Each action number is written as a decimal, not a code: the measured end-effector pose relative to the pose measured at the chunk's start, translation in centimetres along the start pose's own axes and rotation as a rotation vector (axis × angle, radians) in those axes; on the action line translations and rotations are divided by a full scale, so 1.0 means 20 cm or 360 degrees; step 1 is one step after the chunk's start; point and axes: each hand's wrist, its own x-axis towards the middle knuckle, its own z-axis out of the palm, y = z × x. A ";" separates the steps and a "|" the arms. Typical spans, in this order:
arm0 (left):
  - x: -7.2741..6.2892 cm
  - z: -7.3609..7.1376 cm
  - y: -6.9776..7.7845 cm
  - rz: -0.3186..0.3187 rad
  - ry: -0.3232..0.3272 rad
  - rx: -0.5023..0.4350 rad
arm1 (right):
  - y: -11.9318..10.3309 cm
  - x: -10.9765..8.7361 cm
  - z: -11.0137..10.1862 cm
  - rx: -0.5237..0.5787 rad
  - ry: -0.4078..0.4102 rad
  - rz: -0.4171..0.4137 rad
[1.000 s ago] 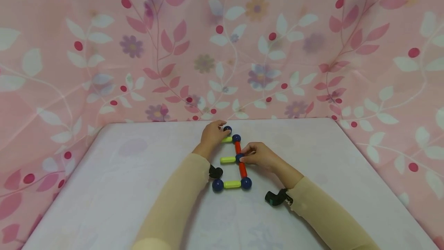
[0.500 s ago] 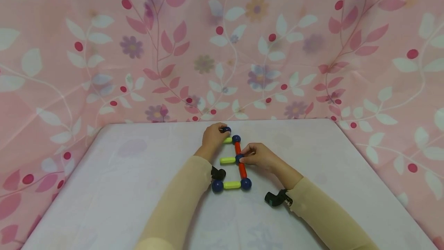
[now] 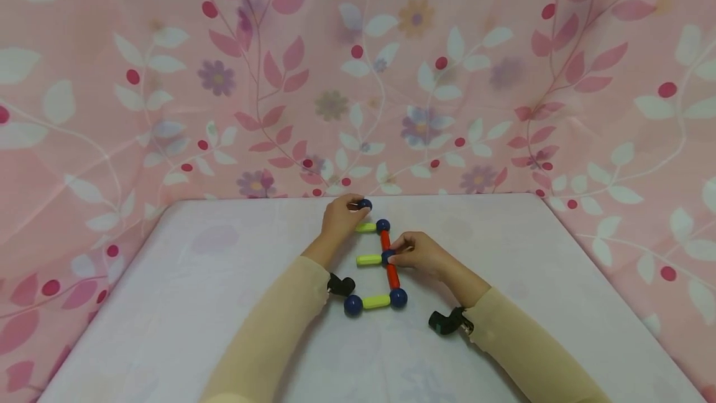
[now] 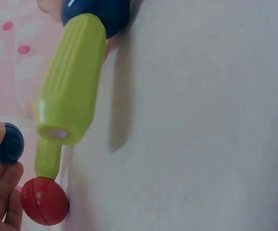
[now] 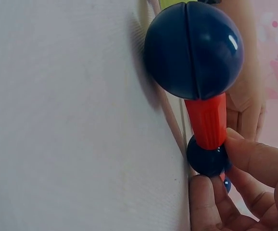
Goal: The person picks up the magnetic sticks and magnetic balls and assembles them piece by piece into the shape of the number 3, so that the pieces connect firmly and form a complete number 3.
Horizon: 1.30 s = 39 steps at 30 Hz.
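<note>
My left hand (image 3: 340,217) pinches a blue ball (image 4: 9,143) between thumb and fingers, at the far end of the magnetic stick-and-ball figure. Close to it, a red ball (image 4: 45,201) sits on the end of a yellow-green rod (image 3: 366,227); that ball is hidden behind the hand in the head view. With thumb and fingertips my right hand (image 3: 422,252) grips the middle blue ball (image 5: 206,156) of the figure. From this ball another yellow-green rod (image 3: 369,260) points left with a bare end. Two red rods (image 3: 393,277) join the middle ball to blue balls at either end.
The figure lies on a white-clothed table (image 3: 168,303). At its near end, a yellow-green rod (image 3: 376,301) links two blue balls, the left one (image 3: 353,305) at the corner. A pink floral curtain (image 3: 358,79) hangs behind the table's far edge.
My left hand has shifted slightly left and up with its blue ball. The near-left blue ball has swung a little toward me. My right hand keeps its grip in place.
</note>
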 end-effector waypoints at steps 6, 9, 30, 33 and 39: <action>-0.03 -0.07 0.01 0.0015 -0.0015 -0.0023 | -0.01 0.00 0.00 0.0003 0.0000 0.0014; -0.06 -0.10 0.02 0.0014 -0.0025 -0.0066 | 0.00 0.00 0.00 0.0000 -0.0007 0.0010; -0.27 -0.27 -0.02 -0.0069 -0.0133 -0.0171 | 0.01 0.01 0.00 0.0008 -0.0007 0.0023; -0.29 -0.27 -0.03 -0.0037 -0.0158 -0.0138 | 0.01 0.00 0.00 0.0008 -0.0005 0.0022; -0.33 -0.29 -0.05 -0.0071 -0.0183 -0.0115 | 0.00 0.00 0.00 0.0015 -0.0009 0.0000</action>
